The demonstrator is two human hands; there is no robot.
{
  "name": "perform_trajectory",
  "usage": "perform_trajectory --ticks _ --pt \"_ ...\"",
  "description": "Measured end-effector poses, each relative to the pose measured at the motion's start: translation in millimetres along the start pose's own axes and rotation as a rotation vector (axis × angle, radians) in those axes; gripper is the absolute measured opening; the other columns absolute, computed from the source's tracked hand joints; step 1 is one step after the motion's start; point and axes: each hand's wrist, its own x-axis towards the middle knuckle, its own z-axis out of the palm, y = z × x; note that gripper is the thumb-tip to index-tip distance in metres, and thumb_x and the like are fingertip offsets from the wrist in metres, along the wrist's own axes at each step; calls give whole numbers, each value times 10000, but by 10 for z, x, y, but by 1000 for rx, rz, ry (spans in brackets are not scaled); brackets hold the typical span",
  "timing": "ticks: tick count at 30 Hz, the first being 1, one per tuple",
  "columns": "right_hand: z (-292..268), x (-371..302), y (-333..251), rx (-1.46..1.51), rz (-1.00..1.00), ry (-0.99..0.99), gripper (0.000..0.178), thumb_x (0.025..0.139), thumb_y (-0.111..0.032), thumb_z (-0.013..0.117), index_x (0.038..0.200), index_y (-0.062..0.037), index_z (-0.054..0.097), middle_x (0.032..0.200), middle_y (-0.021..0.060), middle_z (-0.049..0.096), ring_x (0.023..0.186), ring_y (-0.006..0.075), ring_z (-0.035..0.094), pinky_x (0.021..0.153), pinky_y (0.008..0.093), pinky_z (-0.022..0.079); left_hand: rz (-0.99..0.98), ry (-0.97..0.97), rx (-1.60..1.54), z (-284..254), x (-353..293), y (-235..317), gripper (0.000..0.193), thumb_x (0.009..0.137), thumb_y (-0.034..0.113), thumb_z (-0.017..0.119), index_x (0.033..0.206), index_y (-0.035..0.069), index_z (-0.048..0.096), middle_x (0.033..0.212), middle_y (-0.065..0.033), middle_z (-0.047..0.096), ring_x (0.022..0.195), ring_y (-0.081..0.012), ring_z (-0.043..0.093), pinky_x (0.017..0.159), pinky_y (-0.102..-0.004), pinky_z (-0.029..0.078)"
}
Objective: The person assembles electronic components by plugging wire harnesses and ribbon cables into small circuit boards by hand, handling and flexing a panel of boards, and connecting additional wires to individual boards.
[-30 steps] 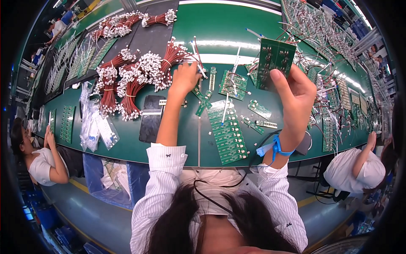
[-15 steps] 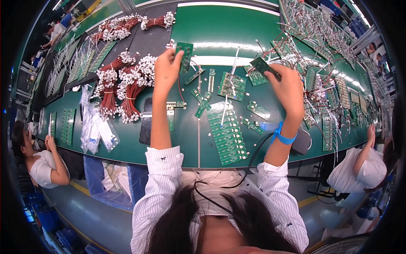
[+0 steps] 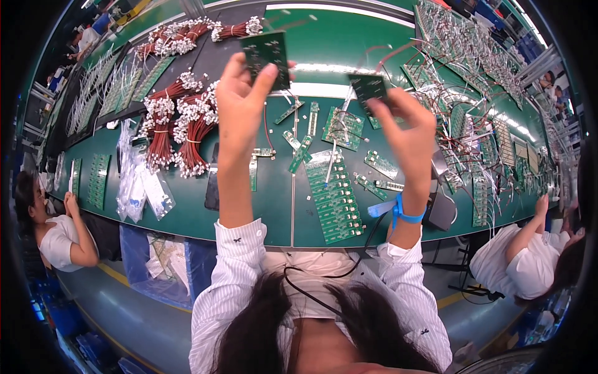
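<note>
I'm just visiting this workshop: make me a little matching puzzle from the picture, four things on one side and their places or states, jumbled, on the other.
Things
1. Left hand
2. Blue strap
3. Red-brown wire bundles
4. Blue bin

Places or states
A. Below the edge of the table
B. Around the right wrist
C. Gripping a green circuit board
D. Gathered, with white ends

Pairs: 1-C, 2-B, 3-D, 4-A

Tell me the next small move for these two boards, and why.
I'd probably lower the right board to the green bench: the right hand holds it up, while the left hand holds up the left board, so neither hand is free.
</note>
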Motion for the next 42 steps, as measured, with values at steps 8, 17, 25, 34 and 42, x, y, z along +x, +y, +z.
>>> perform_trajectory --ticks 8,17,25,34,42 --pt "1070 -512 12 -470 -425 -402 64 649 -49 595 702 -69 564 655 86 494 628 207 567 515 330 447 178 220 17 -328 -54 307 254 857 31 519 1094 -36 458 1011 -194 589 949 -198 570 854 -289 423" --pt "1477 -1082 193 -765 -496 -670 66 619 -97 571 636 -53 617 686 75 534 664 197 555 516 295 441 159 230 -116 -226 -45 216 195 798 0 605 972 12 518 912 -58 605 827 -99 559 761 -216 428" --pt "635 -576 -435 -389 -258 -1084 233 774 -248 601 810 -18 585 771 98 605 711 279 611 595 357 485 74 166 -31 -214 -113 242 170 782 12 628 936 -10 561 884 -44 617 784 -65 549 710 -192 426" --pt "241 -177 -434 348 115 40 196 784 -35 612 967 12 562 876 100 616 772 165 614 666 267 513 -105 -156 -210 356 -282 103 196 862 53 528 1044 -16 503 937 -51 587 855 -72 539 744 -197 427" --pt "115 -197 -384 510 186 -109 182 787 20 597 947 28 510 898 88 624 829 147 614 729 256 506 4 -209 91 492 -456 174 206 826 28 529 1019 -44 532 839 -99 614 785 -102 569 696 -255 452"
